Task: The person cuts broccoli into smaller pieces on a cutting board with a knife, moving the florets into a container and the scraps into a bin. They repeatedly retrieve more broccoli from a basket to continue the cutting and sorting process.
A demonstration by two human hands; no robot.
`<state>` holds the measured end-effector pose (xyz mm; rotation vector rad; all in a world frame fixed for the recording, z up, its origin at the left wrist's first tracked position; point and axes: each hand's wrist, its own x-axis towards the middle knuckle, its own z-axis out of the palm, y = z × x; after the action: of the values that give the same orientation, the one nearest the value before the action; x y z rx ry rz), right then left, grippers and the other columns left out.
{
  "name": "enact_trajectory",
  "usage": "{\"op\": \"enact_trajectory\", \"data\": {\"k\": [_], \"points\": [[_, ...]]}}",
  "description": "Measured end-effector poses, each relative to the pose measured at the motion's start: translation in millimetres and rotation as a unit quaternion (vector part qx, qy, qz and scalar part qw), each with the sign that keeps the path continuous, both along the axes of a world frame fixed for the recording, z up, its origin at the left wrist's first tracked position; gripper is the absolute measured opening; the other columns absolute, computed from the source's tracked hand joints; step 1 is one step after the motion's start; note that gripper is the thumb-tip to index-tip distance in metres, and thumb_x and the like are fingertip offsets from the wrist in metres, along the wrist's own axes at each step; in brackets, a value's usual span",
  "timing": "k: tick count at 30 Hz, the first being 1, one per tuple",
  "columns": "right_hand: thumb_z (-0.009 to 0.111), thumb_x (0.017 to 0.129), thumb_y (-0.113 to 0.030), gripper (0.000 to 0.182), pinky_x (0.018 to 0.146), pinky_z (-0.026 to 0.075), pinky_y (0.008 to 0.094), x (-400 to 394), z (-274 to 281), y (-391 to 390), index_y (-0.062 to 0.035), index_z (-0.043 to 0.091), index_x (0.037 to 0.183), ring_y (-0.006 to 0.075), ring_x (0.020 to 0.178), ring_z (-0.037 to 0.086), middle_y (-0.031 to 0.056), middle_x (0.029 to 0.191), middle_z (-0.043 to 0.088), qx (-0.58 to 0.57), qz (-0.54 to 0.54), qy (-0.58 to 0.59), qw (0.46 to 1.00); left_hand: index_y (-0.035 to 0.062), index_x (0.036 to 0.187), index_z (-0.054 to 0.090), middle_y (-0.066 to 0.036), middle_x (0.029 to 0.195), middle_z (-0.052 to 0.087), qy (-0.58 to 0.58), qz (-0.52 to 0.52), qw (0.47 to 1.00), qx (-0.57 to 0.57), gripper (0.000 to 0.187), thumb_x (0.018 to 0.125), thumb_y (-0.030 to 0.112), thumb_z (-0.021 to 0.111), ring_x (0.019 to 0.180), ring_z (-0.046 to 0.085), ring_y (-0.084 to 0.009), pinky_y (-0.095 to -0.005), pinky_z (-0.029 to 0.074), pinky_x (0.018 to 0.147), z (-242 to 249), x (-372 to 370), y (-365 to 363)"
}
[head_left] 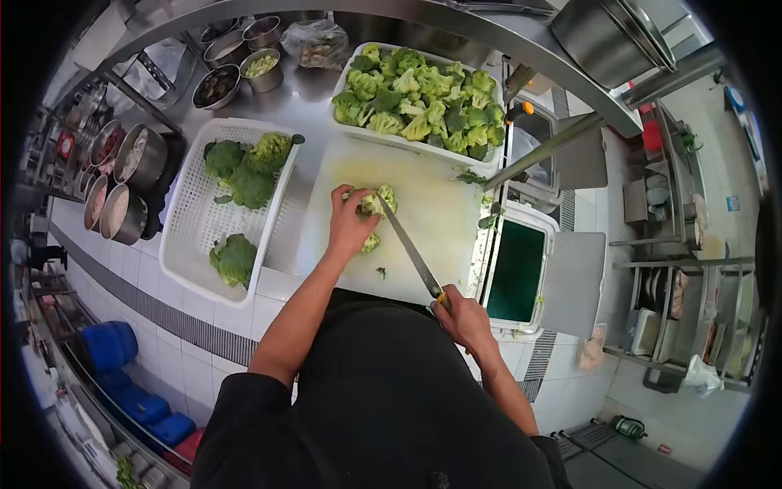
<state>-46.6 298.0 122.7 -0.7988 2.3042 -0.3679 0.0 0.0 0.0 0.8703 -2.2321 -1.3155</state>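
Note:
On the white cutting board, my left hand is closed around a piece of broccoli, holding it down near the middle of the board. My right hand grips the yellow-and-dark handle of a long kitchen knife at the board's front edge. The blade slants up and left, its tip at the broccoli beside my left fingers. A smaller broccoli piece lies just below my left hand. One green scrap sits nearer to me.
A white tray heaped with cut broccoli stands behind the board. To the left, a perforated white basket holds several whole heads. A bin with a green inside is at the right. Metal pots stand far left; a shelf post slants at upper right.

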Motion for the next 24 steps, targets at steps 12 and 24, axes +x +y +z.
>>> {"op": "enact_trajectory", "data": {"k": [12,24], "points": [[0.06,0.099,-0.027,0.027,0.07,0.055,0.0575,-43,-44,-115,-0.0022,0.052,0.106,0.0461,0.075,0.07,0.0242,0.079,0.07,-0.096,0.069,0.116,0.986,0.0111,0.126,0.063,-0.017,0.141,0.043,-0.018,0.002,1.0,-0.001,0.053,0.077,0.016,0.081,0.118,0.058,-0.0384,-0.0457,0.053,0.095,9,-5,0],[0.06,0.099,-0.034,0.03,0.072,0.052,0.0568,-29,-39,-56,-0.006,0.056,0.108,0.0461,0.078,0.069,0.0234,0.076,0.07,-0.084,0.028,0.051,0.995,0.0139,0.156,0.043,-0.018,0.153,0.045,-0.102,-0.141,0.966,-0.191,0.085,0.076,0.004,0.07,0.13,0.051,-0.0445,-0.0484,0.045,0.112,46,14,-55]]}}
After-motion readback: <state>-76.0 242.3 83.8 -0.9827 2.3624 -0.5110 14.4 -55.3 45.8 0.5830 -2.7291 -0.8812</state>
